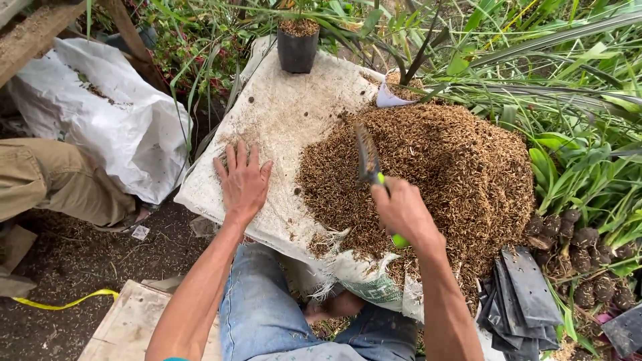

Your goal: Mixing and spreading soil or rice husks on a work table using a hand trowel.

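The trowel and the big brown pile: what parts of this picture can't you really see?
- Trowel, head view: its blade is blurred; the right hand covers most of the green handle.
- Husk pile: what lies under it is hidden.
- Black pot: leaves hide the plant's top.
- Person in khaki trousers: cut off by the left edge.
- Left hand covers the sack beneath it.

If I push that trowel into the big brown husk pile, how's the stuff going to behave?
The husk pile is loose, dry-looking fragments, so it probably gives easily and slides rather than clumping. It likely feels light for its bulk. Stray bits already dot the white sack near the trowel, so it probably scatters.
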